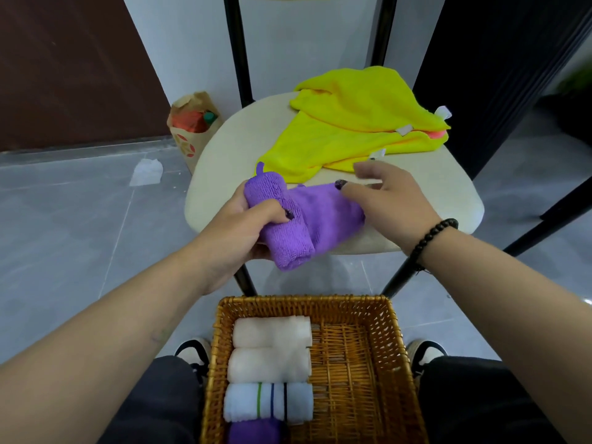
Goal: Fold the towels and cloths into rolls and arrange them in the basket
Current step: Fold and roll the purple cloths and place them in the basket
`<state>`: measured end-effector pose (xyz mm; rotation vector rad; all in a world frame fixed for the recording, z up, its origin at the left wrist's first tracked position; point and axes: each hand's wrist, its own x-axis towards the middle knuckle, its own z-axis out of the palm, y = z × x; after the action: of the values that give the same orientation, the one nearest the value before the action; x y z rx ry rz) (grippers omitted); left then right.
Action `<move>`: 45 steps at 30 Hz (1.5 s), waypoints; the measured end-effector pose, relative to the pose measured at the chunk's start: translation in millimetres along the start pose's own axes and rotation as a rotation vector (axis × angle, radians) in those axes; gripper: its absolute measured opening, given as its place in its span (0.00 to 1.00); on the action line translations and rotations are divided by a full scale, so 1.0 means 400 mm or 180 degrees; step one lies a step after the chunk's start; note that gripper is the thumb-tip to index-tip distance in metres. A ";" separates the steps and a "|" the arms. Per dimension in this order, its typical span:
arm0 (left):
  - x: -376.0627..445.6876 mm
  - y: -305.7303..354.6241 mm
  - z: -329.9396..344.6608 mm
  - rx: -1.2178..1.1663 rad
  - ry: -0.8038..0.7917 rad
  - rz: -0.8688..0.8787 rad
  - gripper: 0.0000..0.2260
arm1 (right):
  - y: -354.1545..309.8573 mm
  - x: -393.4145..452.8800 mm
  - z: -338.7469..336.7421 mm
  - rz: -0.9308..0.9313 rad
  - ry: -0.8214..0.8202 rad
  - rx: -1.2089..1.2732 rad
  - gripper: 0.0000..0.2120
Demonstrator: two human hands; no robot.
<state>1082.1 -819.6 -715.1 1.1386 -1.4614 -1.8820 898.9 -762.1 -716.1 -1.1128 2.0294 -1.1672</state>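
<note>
On chair seat point(224, 149), left hand point(253, 216) grips purple cloth point(307, 219), right hand point(387, 190) seemingly loose

The purple roll point(256, 432) at the near end of the basket point(394, 318) is cut off by the lower edge. The left hand point(253, 219) covers part of the purple cloth point(307, 219), its fingers buried behind the rolled end. A pink cloth point(436, 134) shows only as a sliver under the yellow towels point(352, 123). The right hand's point(387, 193) fingertips are blurred
</note>
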 end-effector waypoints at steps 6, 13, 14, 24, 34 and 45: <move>-0.002 0.014 0.000 -0.0397 -0.0282 0.0171 0.22 | -0.023 -0.009 0.000 0.0883 -0.0676 0.2033 0.04; -0.005 0.033 -0.011 -0.0699 -0.0445 0.0219 0.22 | -0.021 -0.026 -0.029 0.0896 -0.1548 0.2951 0.22; -0.007 0.034 -0.012 -0.0742 -0.0504 0.0175 0.23 | -0.017 -0.026 -0.031 0.0844 -0.1537 0.3015 0.23; -0.014 0.044 -0.029 -0.1012 -0.1590 -0.0055 0.26 | -0.010 -0.034 -0.025 0.0880 -0.1444 0.2794 0.17; -0.016 0.050 -0.008 -0.0906 -0.1271 -0.0286 0.16 | 0.001 -0.028 -0.008 0.0591 0.0045 0.1367 0.06; 0.000 0.033 0.009 -0.0291 -0.1095 -0.0441 0.16 | 0.009 -0.029 -0.002 -0.0234 0.0473 0.0301 0.10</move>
<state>1077.8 -821.6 -702.2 0.9269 -1.4838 -2.3064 902.9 -750.8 -718.3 -1.0910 2.0342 -1.4057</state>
